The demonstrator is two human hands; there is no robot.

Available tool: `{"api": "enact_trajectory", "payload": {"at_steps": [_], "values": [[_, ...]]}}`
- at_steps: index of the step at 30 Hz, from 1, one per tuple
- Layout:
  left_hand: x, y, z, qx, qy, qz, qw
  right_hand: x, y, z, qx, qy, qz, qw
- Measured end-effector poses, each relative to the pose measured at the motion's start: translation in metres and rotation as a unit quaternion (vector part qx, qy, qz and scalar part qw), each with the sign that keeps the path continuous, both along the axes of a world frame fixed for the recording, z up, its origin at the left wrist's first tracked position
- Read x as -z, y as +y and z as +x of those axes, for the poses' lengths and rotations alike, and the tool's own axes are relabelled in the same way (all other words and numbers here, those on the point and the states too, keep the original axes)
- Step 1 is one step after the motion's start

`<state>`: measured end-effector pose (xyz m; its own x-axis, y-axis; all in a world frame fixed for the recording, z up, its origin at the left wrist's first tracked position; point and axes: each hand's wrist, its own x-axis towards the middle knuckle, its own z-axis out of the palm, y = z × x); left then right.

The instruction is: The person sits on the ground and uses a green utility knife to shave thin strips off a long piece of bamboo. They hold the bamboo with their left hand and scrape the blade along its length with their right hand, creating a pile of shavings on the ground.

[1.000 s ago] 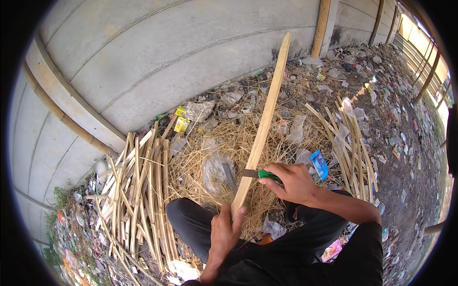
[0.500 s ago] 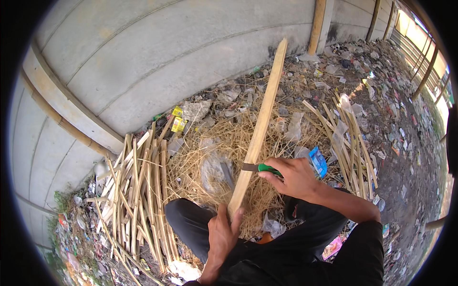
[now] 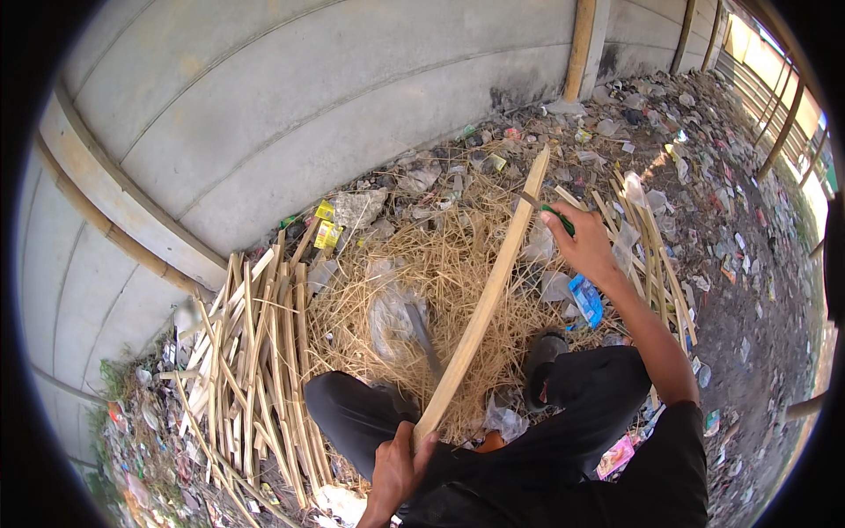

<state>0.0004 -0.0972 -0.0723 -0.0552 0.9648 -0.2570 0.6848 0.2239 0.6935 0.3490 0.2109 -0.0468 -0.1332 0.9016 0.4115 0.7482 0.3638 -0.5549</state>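
Observation:
A long pale split-bamboo strip slants up and away from my lap, over the straw. Its near end is gripped by my left hand, thumb on top. Out near the far end, my right hand is closed around the green handle of a knife. The knife's dark blade lies across the strip. On the straw between my legs rests a dark, flat, blade-like piece beside clear plastic; the strip hides part of its lower end.
A pile of bamboo strips lies to my left, and a smaller bundle to my right. A grey panel wall stands ahead, with a wooden post. Litter covers the ground, including a blue packet.
My right hand has moved the knife away from me along the strip, from its lower middle to near the far end. The strip and my left hand have come closer to my body.

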Motion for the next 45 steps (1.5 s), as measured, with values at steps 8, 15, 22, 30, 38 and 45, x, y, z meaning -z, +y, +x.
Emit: {"api": "enact_trajectory", "payload": {"at_steps": [8,15,22,30,38,45], "values": [[0.005,-0.016,-0.013,-0.003,-0.027,-0.007,1.000,0.043,0.058,0.078,0.120,0.097,-0.064,0.986],[0.018,0.029,-0.011,-0.041,-0.205,-0.011,0.978,-0.020,-0.049,-0.031,-0.149,0.009,-0.157,0.976],[0.014,0.064,0.011,-0.022,-0.294,-0.004,0.955,-0.016,-0.113,-0.086,-0.247,-0.037,-0.010,0.968],[0.001,0.075,0.031,-0.024,-0.110,0.122,0.986,-0.009,-0.125,-0.093,-0.243,-0.046,0.017,0.969],[-0.008,0.073,0.034,-0.025,-0.080,0.102,0.991,-0.015,-0.115,-0.086,-0.193,-0.052,0.014,0.980],[0.007,0.041,0.028,0.012,-0.041,0.039,0.998,-0.024,-0.038,-0.030,-0.035,-0.025,0.005,0.999]]}}
